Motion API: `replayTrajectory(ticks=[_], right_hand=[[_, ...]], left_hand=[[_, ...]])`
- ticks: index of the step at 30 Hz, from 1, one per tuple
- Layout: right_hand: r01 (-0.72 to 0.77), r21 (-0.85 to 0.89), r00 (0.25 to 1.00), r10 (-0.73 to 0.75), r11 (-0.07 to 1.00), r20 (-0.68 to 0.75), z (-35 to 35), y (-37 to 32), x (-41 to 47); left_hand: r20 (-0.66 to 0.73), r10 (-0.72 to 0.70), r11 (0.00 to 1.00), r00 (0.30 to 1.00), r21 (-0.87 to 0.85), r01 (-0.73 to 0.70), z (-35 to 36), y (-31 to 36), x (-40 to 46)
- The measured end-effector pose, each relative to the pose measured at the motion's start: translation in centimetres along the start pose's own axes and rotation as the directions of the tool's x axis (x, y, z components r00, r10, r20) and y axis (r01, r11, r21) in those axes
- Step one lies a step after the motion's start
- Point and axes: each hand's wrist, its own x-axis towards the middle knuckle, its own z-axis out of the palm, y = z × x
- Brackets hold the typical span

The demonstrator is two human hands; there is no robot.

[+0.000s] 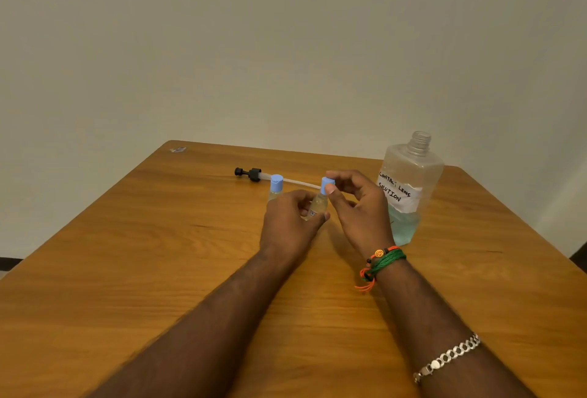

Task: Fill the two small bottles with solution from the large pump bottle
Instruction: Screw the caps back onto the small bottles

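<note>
Your left hand [290,222] wraps around the body of a small clear plastic bottle [317,205], holding it upright just above the wooden table [158,238]. Your right hand [359,207] pinches that bottle's light blue cap [326,184] between thumb and fingers. A second small clear bottle with a blue cap [275,186] stands just left of your hands, partly hidden. The large clear bottle with a handwritten label [409,188] stands open at the right, holding some bluish liquid. Its black pump with white tube [254,174] lies flat on the far side.
</note>
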Motion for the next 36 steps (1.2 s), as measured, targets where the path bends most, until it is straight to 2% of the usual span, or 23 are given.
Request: replayTrajectory(ticks=[11, 18, 26, 30, 36], right_hand=[[0.002, 0.046, 1.000, -0.003, 0.999, 0.014, -0.22, 0.10, 0.08], [0.051, -0.070, 0.998, -0.047, 0.996, 0.050, -0.19, -0.04, -0.13], [0.099, -0.173, 0.995, -0.103, 0.980, -0.013, -0.42, 0.03, -0.06], [0.026, -0.012, 0.999, -0.027, 1.000, -0.027, -0.41, -0.22, 0.11], [0.051, 0.089, 0.988, -0.038, 0.995, -0.147, -0.61, -0.32, -0.01]], left_hand=[[0.002, -0.011, 1.000, 1.000, -0.028, 0.011, -0.45, 0.33, -0.07], [-0.022, -0.016, 1.000, 1.000, -0.022, 0.015, -0.52, 0.39, -0.03], [-0.005, -0.009, 1.000, 1.000, 0.007, 0.009, -0.45, 0.54, -0.32], [-0.023, -0.042, 0.998, 0.999, -0.047, 0.041, -0.65, 0.73, -0.29], [-0.022, -0.057, 0.997, 0.998, -0.061, 0.056, -0.69, 0.70, -0.20]])
